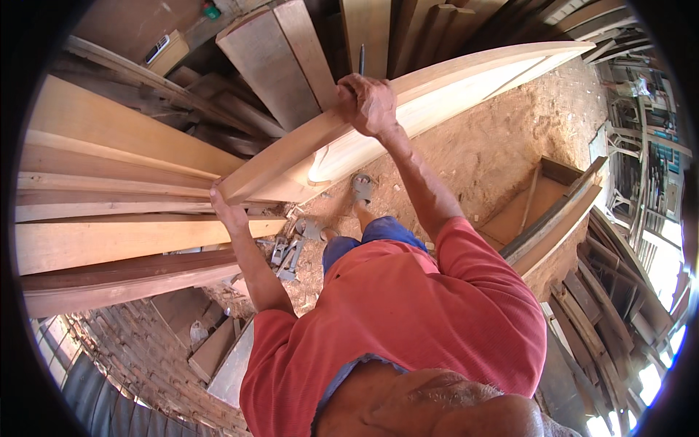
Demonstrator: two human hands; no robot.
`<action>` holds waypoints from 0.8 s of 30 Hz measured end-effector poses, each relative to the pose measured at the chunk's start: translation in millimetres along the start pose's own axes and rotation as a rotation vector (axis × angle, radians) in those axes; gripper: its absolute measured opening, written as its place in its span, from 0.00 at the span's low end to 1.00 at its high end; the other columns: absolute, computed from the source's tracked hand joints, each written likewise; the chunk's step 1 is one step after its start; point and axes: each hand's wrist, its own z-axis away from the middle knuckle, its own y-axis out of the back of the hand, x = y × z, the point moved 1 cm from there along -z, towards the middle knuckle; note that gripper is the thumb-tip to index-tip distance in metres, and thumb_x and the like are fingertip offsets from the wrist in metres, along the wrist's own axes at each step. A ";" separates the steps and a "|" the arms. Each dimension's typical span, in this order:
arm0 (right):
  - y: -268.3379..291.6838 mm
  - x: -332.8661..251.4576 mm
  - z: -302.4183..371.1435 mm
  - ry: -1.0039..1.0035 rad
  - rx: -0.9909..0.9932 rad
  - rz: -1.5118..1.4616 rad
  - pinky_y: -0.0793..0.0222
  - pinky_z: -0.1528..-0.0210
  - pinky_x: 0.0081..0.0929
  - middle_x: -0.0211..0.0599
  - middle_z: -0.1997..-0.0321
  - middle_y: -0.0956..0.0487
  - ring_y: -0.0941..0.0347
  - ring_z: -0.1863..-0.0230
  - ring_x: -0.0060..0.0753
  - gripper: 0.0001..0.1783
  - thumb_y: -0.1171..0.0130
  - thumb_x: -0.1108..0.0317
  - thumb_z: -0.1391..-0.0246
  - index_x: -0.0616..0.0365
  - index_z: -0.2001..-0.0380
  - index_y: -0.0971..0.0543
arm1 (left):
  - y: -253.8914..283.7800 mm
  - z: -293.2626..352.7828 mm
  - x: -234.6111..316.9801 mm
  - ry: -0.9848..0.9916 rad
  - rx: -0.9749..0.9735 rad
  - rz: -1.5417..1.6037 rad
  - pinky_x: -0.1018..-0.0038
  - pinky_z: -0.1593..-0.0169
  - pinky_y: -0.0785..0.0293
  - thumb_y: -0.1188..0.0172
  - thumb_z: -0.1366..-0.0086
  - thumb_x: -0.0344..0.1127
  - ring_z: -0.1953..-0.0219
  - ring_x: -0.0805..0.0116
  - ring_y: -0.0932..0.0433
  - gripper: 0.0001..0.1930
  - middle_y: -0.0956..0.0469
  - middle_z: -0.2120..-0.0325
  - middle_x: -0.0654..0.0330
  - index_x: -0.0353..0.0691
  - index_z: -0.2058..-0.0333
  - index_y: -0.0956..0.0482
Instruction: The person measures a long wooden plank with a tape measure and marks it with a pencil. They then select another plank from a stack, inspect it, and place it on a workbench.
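Note:
A long pale wooden board [451, 79] stretches in front of me, from near left to far right. At its near left end my left hand [229, 210] grips the corner, with the thumb against the end. My right hand [370, 105] is closed on the board's upper edge, near the middle of its length. A thin dark pencil [362, 60] sticks up out of that fist. Its lower part is hidden by the fingers. On the board's brightly lit side is a rounded, light-edged shape near the lower edge.
Several planks [131, 237] lean at the left, and upright boards [273, 65] stand behind the long board. Metal hand tools [287, 255] lie by my feet on the shaving-covered ground [502, 138]. A wooden frame [557, 211] is at the right, and stacked timber [597, 328] lies beyond it.

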 end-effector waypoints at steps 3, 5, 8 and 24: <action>1.6 -5.6 -2.3 0.007 -0.013 0.041 0.22 0.61 0.42 0.42 0.68 0.15 0.16 0.67 0.47 0.09 0.35 0.61 0.41 0.53 0.64 0.15 | 4.0 4.0 -7.1 -0.043 0.044 -0.114 0.60 0.41 0.30 0.54 0.26 0.67 0.48 0.60 0.25 0.36 0.23 0.53 0.53 0.33 0.46 0.26; 8.8 -10.1 -2.0 0.010 -0.087 -0.026 0.24 0.57 0.44 0.42 0.70 0.15 0.17 0.69 0.47 0.10 0.36 0.60 0.41 0.52 0.63 0.15 | 6.2 8.3 -6.2 -0.100 0.021 -0.210 0.61 0.42 0.28 0.49 0.30 0.69 0.49 0.60 0.23 0.36 0.22 0.54 0.55 0.36 0.49 0.24; 19.3 -9.8 5.1 -0.048 -0.152 -0.162 0.25 0.53 0.44 0.43 0.65 0.14 0.17 0.60 0.48 0.10 0.35 0.62 0.40 0.56 0.61 0.15 | 5.9 18.0 -6.2 -0.140 -0.016 -0.039 0.63 0.44 0.26 0.48 0.37 0.79 0.50 0.62 0.23 0.45 0.22 0.57 0.55 0.34 0.51 0.25; -2.7 23.5 29.7 0.417 -0.057 0.038 0.25 0.55 0.44 0.48 0.64 0.15 0.20 0.62 0.46 0.16 0.60 0.61 0.25 0.61 0.51 0.27 | -20.6 19.4 -8.3 -0.427 -0.110 0.215 0.58 0.56 0.22 0.49 0.45 0.86 0.63 0.52 0.19 0.56 0.20 0.68 0.39 0.23 0.58 0.23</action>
